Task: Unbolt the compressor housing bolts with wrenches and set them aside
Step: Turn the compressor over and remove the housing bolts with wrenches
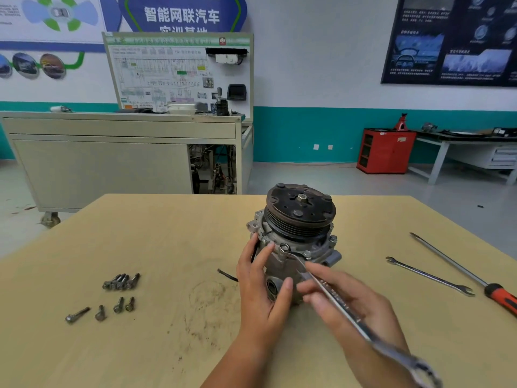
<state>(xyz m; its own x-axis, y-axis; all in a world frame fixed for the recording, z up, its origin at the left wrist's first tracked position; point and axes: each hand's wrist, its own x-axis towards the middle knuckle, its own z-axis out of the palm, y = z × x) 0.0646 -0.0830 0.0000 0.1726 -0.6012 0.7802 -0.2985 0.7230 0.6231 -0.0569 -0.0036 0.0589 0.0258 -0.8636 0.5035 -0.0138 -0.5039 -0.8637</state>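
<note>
**Operator:** Where is the compressor sitting?

**Notes:** The compressor (296,236) is standing upright on the near half of the table (167,233), pulley (300,205) facing up, just in front of you. Your left hand (260,287) is bracing it from the left. The fingers are lying fairly straight against the housing and the thumb is pressing on the front face by the round port. Nothing is curling round it.

**Operator:** And the tool?

**Notes:** Your right hand (349,301) is pinching the wrench (330,295) at mid-shaft, fingers clamped on it, with the shaft running down toward you. Its ring end is sitting over a housing bolt (284,247) on the front flange, below the pulley. The other end is sticking out past your wrist, too blurred to read.

**Operator:** What is lying aside?

**Notes:** The removed bolts are lying well to your left. A bolt cluster (121,282) is packed side by side, touching, and four loose bolts (100,310) are spread just nearer you. To your right, a spare wrench (428,276) and a screwdriver (458,268) with a red and black handle are resting apart on the table. A short black wire (225,275) is poking out beside your left hand.
</note>
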